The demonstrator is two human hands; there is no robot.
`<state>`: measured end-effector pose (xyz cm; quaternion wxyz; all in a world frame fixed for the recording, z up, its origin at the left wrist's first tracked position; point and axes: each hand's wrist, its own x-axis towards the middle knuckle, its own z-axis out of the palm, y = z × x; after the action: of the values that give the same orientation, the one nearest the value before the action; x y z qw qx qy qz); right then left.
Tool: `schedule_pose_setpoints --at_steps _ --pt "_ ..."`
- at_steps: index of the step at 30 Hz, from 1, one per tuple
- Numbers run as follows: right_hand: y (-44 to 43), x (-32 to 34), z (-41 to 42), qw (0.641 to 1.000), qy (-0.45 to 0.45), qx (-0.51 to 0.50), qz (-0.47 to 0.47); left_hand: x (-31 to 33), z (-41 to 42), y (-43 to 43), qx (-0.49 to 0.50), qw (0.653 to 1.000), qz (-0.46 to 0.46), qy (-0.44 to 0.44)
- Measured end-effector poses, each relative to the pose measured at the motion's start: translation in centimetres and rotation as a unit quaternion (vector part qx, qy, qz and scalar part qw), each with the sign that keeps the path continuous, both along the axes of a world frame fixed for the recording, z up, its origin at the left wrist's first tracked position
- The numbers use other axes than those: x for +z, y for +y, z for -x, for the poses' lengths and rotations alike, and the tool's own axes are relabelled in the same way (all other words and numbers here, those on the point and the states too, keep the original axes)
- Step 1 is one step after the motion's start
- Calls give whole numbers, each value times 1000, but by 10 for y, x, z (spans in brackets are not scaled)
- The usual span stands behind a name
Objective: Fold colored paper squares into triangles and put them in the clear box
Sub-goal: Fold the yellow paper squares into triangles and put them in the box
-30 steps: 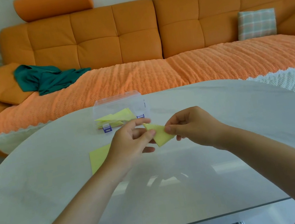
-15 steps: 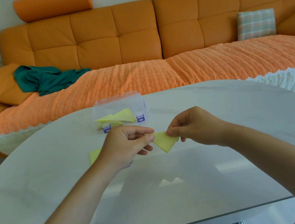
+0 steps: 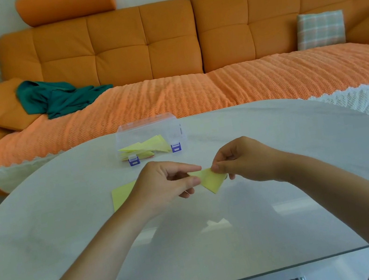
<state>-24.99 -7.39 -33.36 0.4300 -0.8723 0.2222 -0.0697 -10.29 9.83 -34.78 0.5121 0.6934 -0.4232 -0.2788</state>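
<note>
Soft, even daylight, with wide-angle bending at the edges.
Light is bright and diffuse; its source cannot be told. No hard shadows fall under the left hand point(image 3: 162, 188) or right hand point(image 3: 248, 160), which are fairly sharp. Nearer than the hands, the glossy desk point(image 3: 287, 126) carries dim reflections of the arms and a pale one of the paper point(image 3: 211, 180) they pinch. Beyond the hands the sofa point(image 3: 173, 53) is evenly lit, slightly washed out. The desk's far edge bows into an arc, the forearms stretch toward the lower corners, and the upper left corner is soft.
</note>
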Motion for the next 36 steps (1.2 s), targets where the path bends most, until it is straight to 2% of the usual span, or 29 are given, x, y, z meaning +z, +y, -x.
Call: schedule_pose_setpoints --at_steps 6,10,14,17,19,21,25,29,33,36 --pt "-4 8 5 993 -2 69 -101 8 -2 5 -35 999 25 18" --pt "-5 6 4 994 0 65 -91 10 -1 7 -26 999 5 31" --pt "-3 -3 -1 997 29 45 -53 4 1 5 7 999 -39 8" --pt "0 -12 -5 998 54 33 -24 -8 4 -2 49 995 -80 -31" --pt "2 -19 -9 997 75 24 11 -17 5 -6 60 988 -112 -89" --pt "6 -25 -13 993 95 21 64 -23 6 -7 59 975 -141 -161" --pt "14 -31 -18 976 116 20 181 -27 10 -10 58 953 -159 -252" --pt "17 -33 -17 950 100 34 295 -28 14 -11 53 935 -169 -307" --pt "16 -31 -13 977 90 31 192 -31 15 -12 30 925 -172 -338" --pt "18 -32 -13 978 94 30 185 -34 13 -12 27 913 -153 -376"
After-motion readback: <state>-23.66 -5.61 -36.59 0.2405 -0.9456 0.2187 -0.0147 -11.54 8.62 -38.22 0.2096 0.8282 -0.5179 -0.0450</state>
